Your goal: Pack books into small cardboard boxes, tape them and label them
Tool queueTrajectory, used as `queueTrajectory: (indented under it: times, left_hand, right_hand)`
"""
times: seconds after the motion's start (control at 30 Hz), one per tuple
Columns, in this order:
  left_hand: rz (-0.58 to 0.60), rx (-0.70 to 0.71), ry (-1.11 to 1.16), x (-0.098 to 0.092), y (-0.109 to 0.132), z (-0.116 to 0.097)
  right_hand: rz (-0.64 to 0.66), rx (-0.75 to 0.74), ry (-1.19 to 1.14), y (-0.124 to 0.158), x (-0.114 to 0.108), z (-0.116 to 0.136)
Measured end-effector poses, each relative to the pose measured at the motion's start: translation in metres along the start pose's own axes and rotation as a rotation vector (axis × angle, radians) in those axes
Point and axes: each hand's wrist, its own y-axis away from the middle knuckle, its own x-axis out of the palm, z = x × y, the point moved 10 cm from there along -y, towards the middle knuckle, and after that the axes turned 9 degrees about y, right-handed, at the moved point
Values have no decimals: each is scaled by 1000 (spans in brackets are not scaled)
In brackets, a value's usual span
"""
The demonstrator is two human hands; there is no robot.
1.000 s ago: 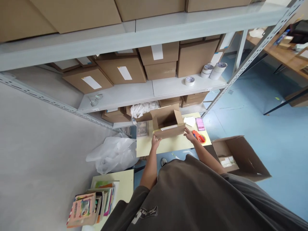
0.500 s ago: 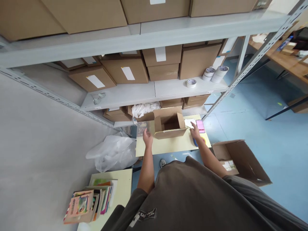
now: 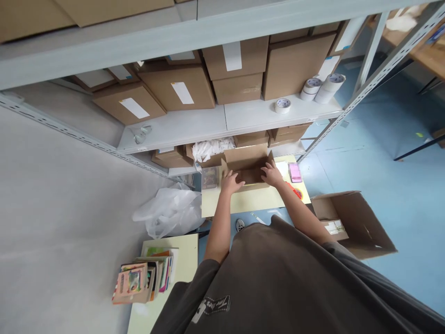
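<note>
An open cardboard box (image 3: pixel 248 157) stands on the pale yellow table (image 3: pixel 243 202), its flaps raised. My left hand (image 3: pixel 231 183) is at the box's near left corner, fingers spread over the edge. At the near right corner, my right hand (image 3: pixel 272 175) touches the box with its fingers apart. Left of the box lies a clear plastic case (image 3: pixel 210 178). White paper (image 3: pixel 282 168), a pink item (image 3: pixel 295 172) and a red and yellow roll (image 3: pixel 298 192) are to the right, partly beside my right forearm.
Shelving (image 3: pixel 194 127) with boxes and tape rolls (image 3: pixel 282 105) rises beyond the table. A plastic bag (image 3: pixel 174 209) and stacked books (image 3: pixel 144 278) are on the left. A large open carton (image 3: pixel 359 222) stands at the right.
Both hands have moved inward onto the box; my right hand has left the white paper. The box's front and side flaps have shifted, and the view has shifted slightly.
</note>
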Motion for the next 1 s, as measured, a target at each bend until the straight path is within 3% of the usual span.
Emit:
queueTrajectory:
  times: [0.13, 0.27, 0.37, 0.5, 0.63, 0.83, 1.0]
  left_hand:
    - [101, -144, -76, 2, 8, 43]
    - [163, -201, -93, 20, 12, 60]
    - [103, -184, -52, 31, 16, 60]
    - [-67, -137, 22, 32, 22, 51]
    - [-99, -142, 42, 32, 24, 48]
    - [-91, -164, 75, 29, 29, 44]
    - [-90, -151, 50, 32, 34, 42]
  right_hand:
    - [158, 129, 79, 15, 26, -44]
    - [226, 135, 66, 18, 50, -56]
    - [161, 125, 9, 19, 56, -51]
    - [113, 164, -55, 19, 55, -43]
    - [134, 189, -20, 9, 43, -37]
    - [-37, 56, 57, -44, -2, -13]
    - [109, 66, 72, -85, 13, -18]
